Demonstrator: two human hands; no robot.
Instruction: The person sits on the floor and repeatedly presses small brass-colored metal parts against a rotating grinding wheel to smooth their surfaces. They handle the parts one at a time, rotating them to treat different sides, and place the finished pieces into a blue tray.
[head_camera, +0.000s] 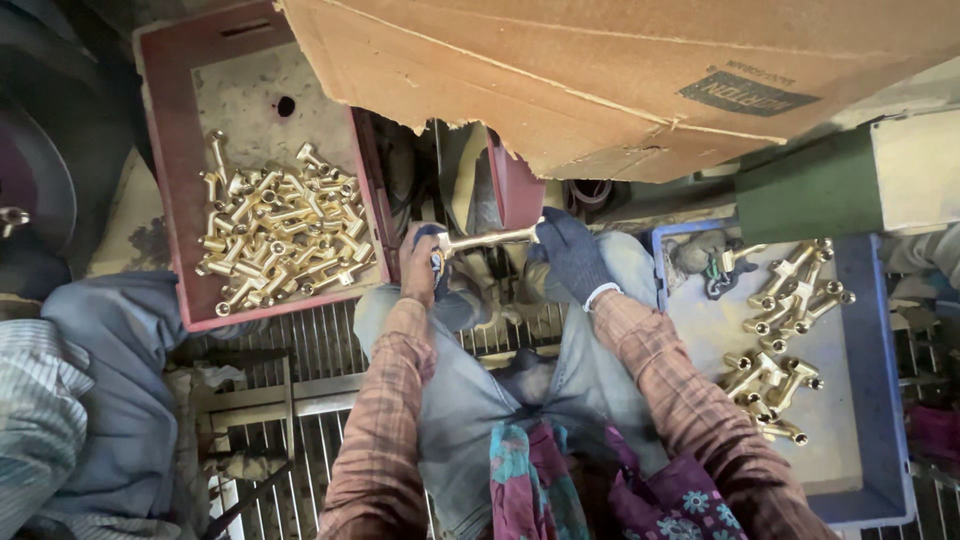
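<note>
you hold a t-shaped brass fitting (490, 238) level between both hands, above your knees and in front of the machine. your left hand (420, 265) has its fingers closed round one end; your gloved right hand (572, 252) grips the other. it looks like one piece is being worked, between the red tray (165, 150) heaped with brass pieces and the blue tray (860, 330) holding fewer. keep both grips firm and the piece level.

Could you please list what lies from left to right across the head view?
Red plastic crate of brass fittings → left hand → long brass fitting → dark-gloved right hand → blue plastic tray of brass fittings.
</note>
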